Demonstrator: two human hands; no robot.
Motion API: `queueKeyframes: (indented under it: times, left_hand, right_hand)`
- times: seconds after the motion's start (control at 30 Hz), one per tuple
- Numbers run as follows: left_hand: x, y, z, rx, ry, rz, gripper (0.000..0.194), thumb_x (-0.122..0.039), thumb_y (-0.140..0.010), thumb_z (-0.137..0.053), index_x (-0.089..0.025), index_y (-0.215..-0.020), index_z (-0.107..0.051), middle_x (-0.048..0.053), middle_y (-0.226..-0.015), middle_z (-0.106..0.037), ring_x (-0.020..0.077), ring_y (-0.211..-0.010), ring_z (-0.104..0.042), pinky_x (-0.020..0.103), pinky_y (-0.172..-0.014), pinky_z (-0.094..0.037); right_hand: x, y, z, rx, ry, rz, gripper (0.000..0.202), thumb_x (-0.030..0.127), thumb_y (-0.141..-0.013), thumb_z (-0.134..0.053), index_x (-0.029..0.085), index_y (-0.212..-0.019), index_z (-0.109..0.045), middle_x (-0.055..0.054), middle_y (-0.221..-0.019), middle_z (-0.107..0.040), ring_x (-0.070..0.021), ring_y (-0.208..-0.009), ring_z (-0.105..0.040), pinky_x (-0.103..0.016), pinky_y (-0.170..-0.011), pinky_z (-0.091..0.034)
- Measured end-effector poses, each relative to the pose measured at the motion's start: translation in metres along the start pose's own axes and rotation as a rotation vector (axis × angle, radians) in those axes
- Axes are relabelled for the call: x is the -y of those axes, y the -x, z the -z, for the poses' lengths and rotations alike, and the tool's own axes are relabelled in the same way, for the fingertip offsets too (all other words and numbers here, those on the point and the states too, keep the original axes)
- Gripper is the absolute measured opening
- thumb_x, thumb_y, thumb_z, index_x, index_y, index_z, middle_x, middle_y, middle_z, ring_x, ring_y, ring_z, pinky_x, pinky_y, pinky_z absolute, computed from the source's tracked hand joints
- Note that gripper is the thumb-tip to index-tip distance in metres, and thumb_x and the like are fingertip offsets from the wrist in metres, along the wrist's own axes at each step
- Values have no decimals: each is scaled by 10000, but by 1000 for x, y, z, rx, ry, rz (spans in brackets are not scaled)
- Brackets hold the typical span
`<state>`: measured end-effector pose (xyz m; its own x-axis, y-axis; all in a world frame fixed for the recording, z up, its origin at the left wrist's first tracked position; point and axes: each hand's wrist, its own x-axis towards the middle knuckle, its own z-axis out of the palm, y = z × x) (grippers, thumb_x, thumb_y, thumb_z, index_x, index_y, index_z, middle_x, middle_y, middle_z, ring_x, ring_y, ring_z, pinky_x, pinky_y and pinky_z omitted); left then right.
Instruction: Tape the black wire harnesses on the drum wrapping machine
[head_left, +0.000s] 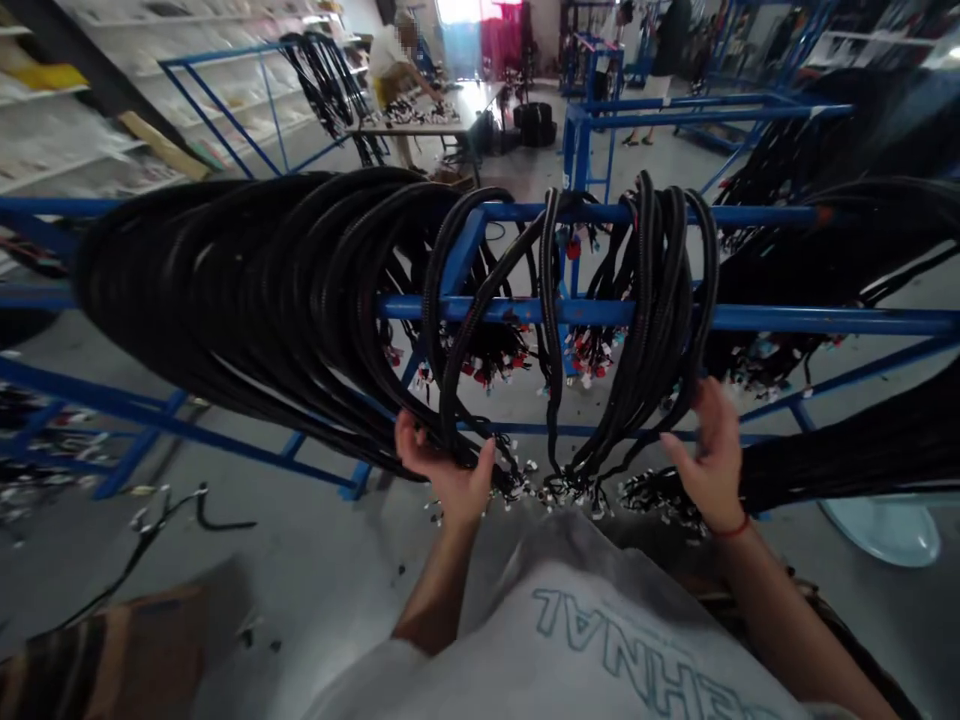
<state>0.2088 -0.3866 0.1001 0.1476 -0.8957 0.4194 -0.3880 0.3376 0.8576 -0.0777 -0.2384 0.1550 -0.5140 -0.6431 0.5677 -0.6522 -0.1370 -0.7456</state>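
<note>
a thick black sleeved-cable bundle [656, 300] hangs over blue metal rails [825, 320], long axis near vertical, up and inward from the wide-spread fingers of the nearer right hand [709, 458]; the left hand [450, 480], also wide, cups beside a black cable loop [451, 385], contact unclear.

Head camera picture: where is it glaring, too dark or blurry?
In the head view, the bright opening at the back glares white and pink; in the same view, the black cable loops at left run together into darkness; toward the head view's upper left corner, the shelving looks soft and slanted, while the left hand and right hand are clearer.
</note>
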Motion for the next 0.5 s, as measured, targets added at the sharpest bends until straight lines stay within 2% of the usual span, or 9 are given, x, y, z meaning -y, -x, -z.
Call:
queueKeyframes:
  times: [0.07,0.1,0.17,0.27,0.33,0.37,0.43,0.5]
  left_hand:
    - [32,7,-15,212,177,119,877,-573,-715,-731,-198,-1420,-366,179,-1484,-437,315,-1427,-411,487,-1187,-343]
    - [46,13,-25,379,237,198,798,-604,-719,-713,-205,-1357,-447,170,-1419,-518,317,-1372,-481,490,-1167,-367]
    - [69,23,-43,651,267,287,760,-655,-682,-707,-186,-1257,-542,168,-1324,-605,332,-1315,-535,516,-1154,-366]
    - [78,34,-69,886,273,256,740,-655,-600,-763,-174,-1146,-626,146,-1202,-682,330,-1267,-566,510,-1153,-352]
    - [67,43,-87,938,297,227,638,-653,-620,-755,-181,-1039,-664,120,-1096,-716,307,-1195,-606,479,-1122,-388]
    - [58,49,-96,927,314,228,584,-663,-644,-735,-185,-973,-672,108,-1030,-726,293,-1133,-631,463,-1091,-417]
    - [36,62,-109,869,349,258,533,-701,-673,-694,-192,-827,-657,80,-870,-717,258,-955,-666,426,-984,-489]
    - [12,68,-114,811,398,313,552,-744,-650,-690,-201,-693,-598,33,-675,-641,208,-727,-634,376,-799,-538]
  right_hand:
    - [-15,3,-10,208,-111,-128,728,555,-796,-732,192,-1393,-530,-157,-1380,-581,-294,-1284,-561,-489,-1104,-449]
    - [-21,3,-18,321,-165,-195,670,589,-774,-738,181,-1291,-614,-148,-1295,-641,-295,-1222,-604,-481,-1079,-473]
    - [-30,5,-36,508,-268,-321,584,628,-734,-748,170,-1093,-709,-131,-1139,-713,-293,-1107,-660,-480,-1046,-497]
    - [-37,11,-63,622,-395,-457,569,637,-654,-790,161,-963,-737,-114,-1044,-740,-278,-1041,-677,-472,-1037,-497]
    - [-37,18,-75,640,-456,-509,556,619,-619,-810,153,-913,-733,-99,-983,-745,-260,-994,-680,-449,-1004,-514]
    - [-37,23,-78,627,-470,-521,531,600,-619,-815,151,-889,-728,-89,-947,-743,-247,-960,-678,-434,-982,-524]
    - [-35,34,-81,546,-465,-529,461,544,-632,-817,152,-851,-713,-69,-883,-731,-220,-894,-664,-399,-932,-540]
    - [-34,47,-79,412,-419,-549,409,496,-618,-822,154,-803,-693,-53,-813,-705,-199,-817,-635,-363,-842,-555]
